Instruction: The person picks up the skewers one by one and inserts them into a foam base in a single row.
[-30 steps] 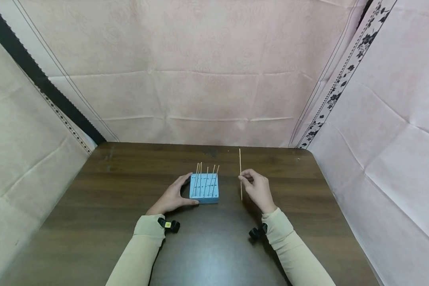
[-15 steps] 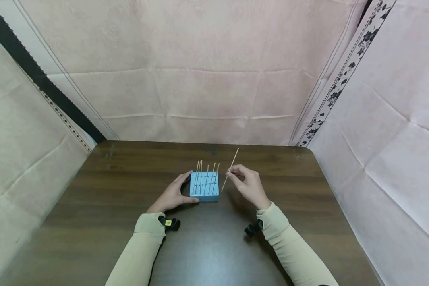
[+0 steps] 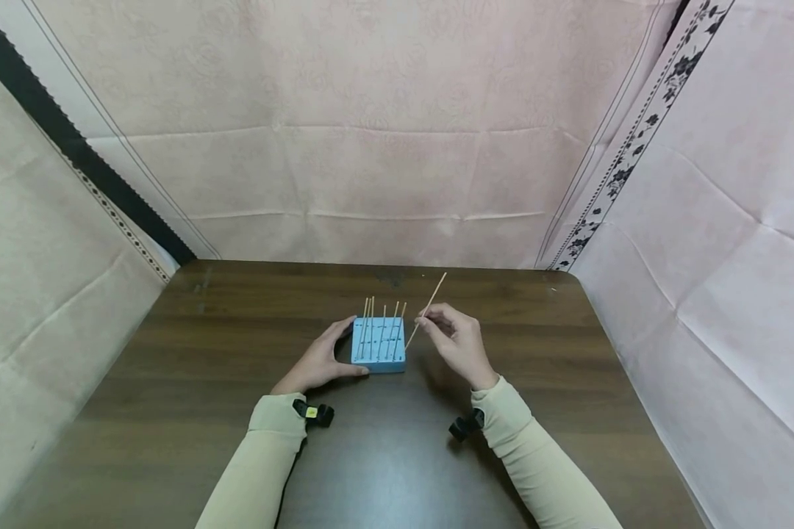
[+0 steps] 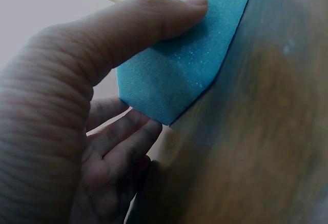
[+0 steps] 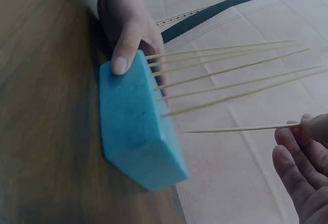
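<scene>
A light blue foam block [image 3: 378,366] sits on the table, with several thin wooden skewers [image 5: 225,98] standing in its top. My left hand [image 3: 319,362] holds the block's left side, thumb [image 4: 154,16] across the near face and fingers round the far side. Right of the block, my right hand [image 3: 459,342] pinches another wooden skewer [image 3: 437,292] between thumb and fingertips. That skewer slants, its upper end leaning right and its lower end close to the block's right edge. In the right wrist view its free tip is apart from the block [image 5: 130,116].
A dark brown wooden table [image 3: 384,455] lies under both hands. Pale cloth sheets [image 3: 384,162] hang behind it and on both sides. A small black camera is strapped to each wrist, and the sleeves [image 3: 251,455] are pale green.
My right hand has moved left toward the block with its skewer, which has gone from nearly upright to slanted. My left hand and the block have stayed in place.
</scene>
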`<state>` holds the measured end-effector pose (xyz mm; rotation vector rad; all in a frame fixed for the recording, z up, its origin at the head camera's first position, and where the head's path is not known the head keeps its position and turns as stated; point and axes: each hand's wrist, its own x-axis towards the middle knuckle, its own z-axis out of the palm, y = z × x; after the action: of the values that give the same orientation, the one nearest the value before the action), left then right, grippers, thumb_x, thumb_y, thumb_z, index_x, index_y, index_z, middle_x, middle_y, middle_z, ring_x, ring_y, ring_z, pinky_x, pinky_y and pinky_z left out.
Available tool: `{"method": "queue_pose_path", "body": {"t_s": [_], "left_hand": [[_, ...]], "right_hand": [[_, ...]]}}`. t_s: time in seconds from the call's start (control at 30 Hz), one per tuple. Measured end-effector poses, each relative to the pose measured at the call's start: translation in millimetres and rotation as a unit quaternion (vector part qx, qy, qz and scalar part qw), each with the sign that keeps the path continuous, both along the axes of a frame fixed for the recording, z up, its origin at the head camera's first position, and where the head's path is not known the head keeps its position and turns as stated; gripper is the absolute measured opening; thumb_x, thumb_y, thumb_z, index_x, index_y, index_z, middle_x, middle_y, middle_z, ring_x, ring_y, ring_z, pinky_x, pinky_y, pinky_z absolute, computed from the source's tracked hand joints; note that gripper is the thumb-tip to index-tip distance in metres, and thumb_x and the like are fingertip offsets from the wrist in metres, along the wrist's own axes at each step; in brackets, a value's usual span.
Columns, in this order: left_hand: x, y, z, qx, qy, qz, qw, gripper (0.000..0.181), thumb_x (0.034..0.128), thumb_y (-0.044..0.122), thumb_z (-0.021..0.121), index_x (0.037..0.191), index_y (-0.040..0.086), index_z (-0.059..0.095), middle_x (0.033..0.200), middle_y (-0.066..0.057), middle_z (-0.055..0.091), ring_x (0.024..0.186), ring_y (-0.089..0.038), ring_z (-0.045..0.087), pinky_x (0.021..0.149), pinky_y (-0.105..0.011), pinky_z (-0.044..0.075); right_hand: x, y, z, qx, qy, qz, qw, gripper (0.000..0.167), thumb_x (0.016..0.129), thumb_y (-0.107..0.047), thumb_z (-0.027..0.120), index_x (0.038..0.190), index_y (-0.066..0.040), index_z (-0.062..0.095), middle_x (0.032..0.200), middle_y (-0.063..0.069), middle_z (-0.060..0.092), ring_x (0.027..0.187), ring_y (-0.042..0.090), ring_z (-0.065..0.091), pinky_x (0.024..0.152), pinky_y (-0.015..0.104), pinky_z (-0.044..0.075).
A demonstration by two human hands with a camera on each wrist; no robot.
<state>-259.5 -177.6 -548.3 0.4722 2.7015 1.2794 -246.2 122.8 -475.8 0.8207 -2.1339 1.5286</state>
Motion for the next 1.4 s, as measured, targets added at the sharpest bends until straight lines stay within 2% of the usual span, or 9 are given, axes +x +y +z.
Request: {"method": "queue_pose_path", "body": {"t_s": [0.1,0.23,0.33,0.43,0.63,0.9,1.23,1.4], "left_hand": [[-0.5,-0.6,-0.7,-0.001,-0.002,0.002,1.0000,0.120,0.0644,0.066,0.086,0.161,0.026,0.026,0.161,-0.002,0.031,0.146,-0.031,0.030,0.110,-0.062,0.032],[-0.9,-0.7,-1.4,0.000,-0.001,0.000,1.0000,0.120,0.0641,0.068,0.085,0.161,0.027,0.026,0.161,-0.002,0.031,0.146,-0.031,0.031,0.109,-0.063,0.033],[-1.0,-0.5,-1.7,0.000,0.000,-0.001,1.0000,0.120,0.0638,0.068,0.085,0.160,0.027,0.026,0.160,-0.002,0.031,0.146,-0.031,0.031,0.109,-0.063,0.033],[-1.1,-0.7,-2.1,-0.003,0.004,0.000,1.0000,0.120,0.0640,0.068,0.085,0.160,0.027,0.027,0.160,-0.002,0.032,0.146,-0.030,0.032,0.109,-0.062,0.033],[-1.7,-1.5,-3.1,-0.008,0.010,0.000,0.9999,0.119,0.0648,0.068,0.085,0.160,0.027,0.027,0.160,-0.002,0.032,0.145,-0.031,0.033,0.108,-0.063,0.034],[-1.0,-1.1,-2.4,-0.001,0.011,-0.001,0.9999,0.118,0.0660,0.065,0.086,0.160,0.026,0.027,0.160,-0.003,0.032,0.145,-0.031,0.032,0.108,-0.064,0.033],[-0.7,-0.2,-3.1,-0.003,0.007,0.001,1.0000,0.118,0.0656,0.065,0.086,0.160,0.026,0.027,0.160,-0.002,0.033,0.145,-0.030,0.033,0.108,-0.063,0.034],[-0.6,-0.4,-3.1,0.000,0.006,0.001,1.0000,0.118,0.0659,0.065,0.086,0.160,0.027,0.027,0.160,-0.002,0.032,0.145,-0.030,0.032,0.109,-0.063,0.033]], "right_hand": [[0.9,-2.6,1.4,0.002,0.002,0.008,1.0000,0.008,0.094,-0.009,0.072,0.102,-0.009,0.072,0.095,0.007,0.074,0.083,0.023,0.072,0.073,0.029,0.058],[0.9,-5.2,-0.8,0.033,0.005,0.016,0.9993,0.007,0.094,-0.007,0.072,0.101,-0.006,0.072,0.095,0.006,0.074,0.081,0.015,0.070,0.071,0.028,0.058],[1.1,-6.1,-3.1,0.053,0.007,0.022,0.9983,0.008,0.093,-0.004,0.071,0.101,-0.005,0.071,0.095,0.006,0.074,0.081,0.021,0.072,0.071,0.027,0.058],[0.8,-6.7,-3.6,0.051,0.017,0.029,0.9982,0.011,0.092,0.001,0.072,0.101,-0.004,0.070,0.095,0.010,0.074,0.080,0.029,0.072,0.070,0.027,0.058],[-0.7,-8.1,-1.7,0.035,0.044,0.020,0.9982,0.014,0.090,0.002,0.073,0.100,-0.007,0.071,0.093,0.011,0.073,0.078,0.029,0.071,0.069,0.027,0.057],[1.1,-12.2,-12.7,0.077,0.027,0.039,0.9959,0.006,0.096,-0.008,0.069,0.102,-0.009,0.071,0.097,-0.001,0.073,0.087,0.011,0.070,0.073,0.026,0.058],[1.8,-10.3,-22.8,0.092,-0.001,0.050,0.9945,0.009,0.100,-0.015,0.065,0.103,-0.009,0.071,0.097,-0.003,0.072,0.089,0.014,0.070,0.076,0.027,0.058],[1.3,-9.9,-28.5,0.095,0.004,0.059,0.9938,0.007,0.100,-0.013,0.065,0.103,-0.010,0.071,0.097,-0.002,0.072,0.089,0.014,0.071,0.076,0.028,0.058]]}}
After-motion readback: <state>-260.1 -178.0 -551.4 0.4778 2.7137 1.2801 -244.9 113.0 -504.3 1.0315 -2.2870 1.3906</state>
